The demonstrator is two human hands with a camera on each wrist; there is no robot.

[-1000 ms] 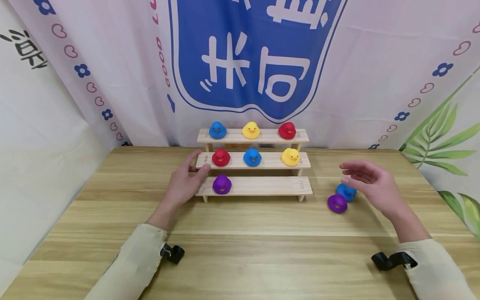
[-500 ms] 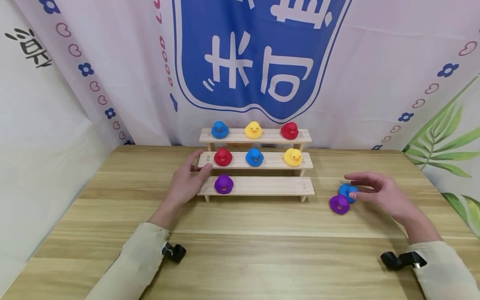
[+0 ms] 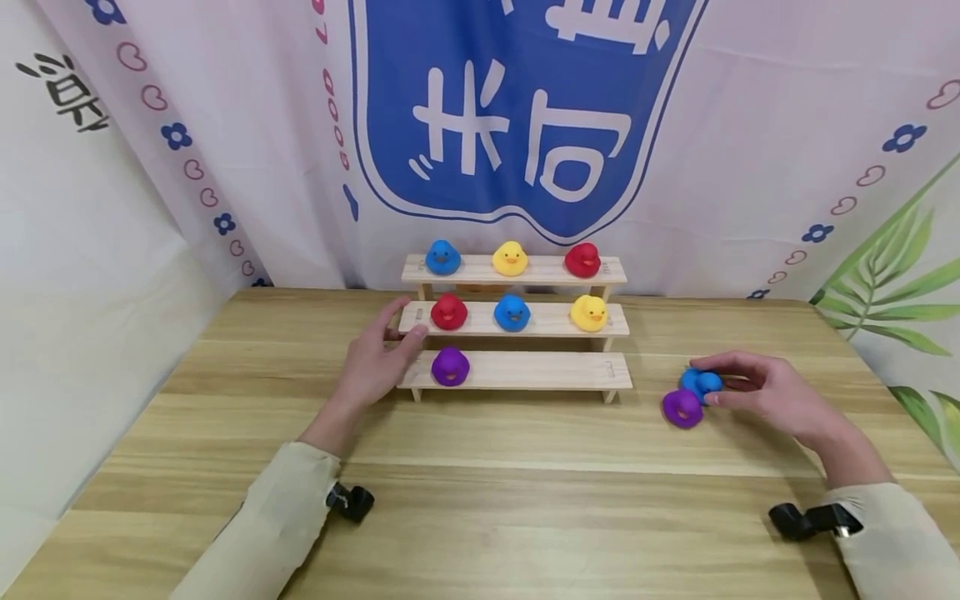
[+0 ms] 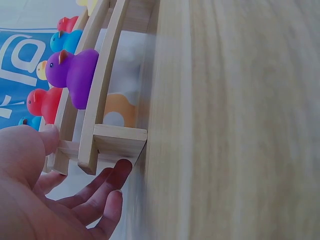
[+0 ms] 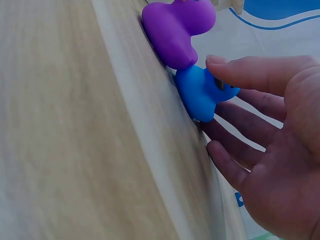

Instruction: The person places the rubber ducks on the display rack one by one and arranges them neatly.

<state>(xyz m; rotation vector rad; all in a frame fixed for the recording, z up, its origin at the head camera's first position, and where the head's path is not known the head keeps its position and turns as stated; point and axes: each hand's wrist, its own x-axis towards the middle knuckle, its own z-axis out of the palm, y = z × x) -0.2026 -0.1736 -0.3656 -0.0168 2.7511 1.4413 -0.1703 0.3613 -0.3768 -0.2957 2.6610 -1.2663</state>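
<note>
In the head view my left hand (image 3: 375,357) holds the left end of a three-step wooden display stand (image 3: 540,371). The left wrist view shows its thumb at the middle step and its lower fingers by the bottom step's leg. A purple rubber duck (image 3: 451,367) sits at the left of the bottom step. To the stand's right, a blue rubber duck (image 3: 697,383) rests on the table against another purple rubber duck (image 3: 682,408). My right hand (image 3: 776,396) reaches around the blue duck, thumb on the near side and loosely spread fingers beyond it; firm contact is not clear.
The top step carries blue (image 3: 443,258), yellow (image 3: 511,259) and red (image 3: 583,261) ducks. On the middle step are red (image 3: 448,312), blue (image 3: 512,313) and yellow (image 3: 589,313) ones. A printed curtain (image 3: 300,167) hangs behind the wooden table (image 3: 525,500).
My right hand has come down beside the blue duck, and its thumb and fingers have drawn closer around it. The left hand stays at the stand. The head view has shifted slightly.
</note>
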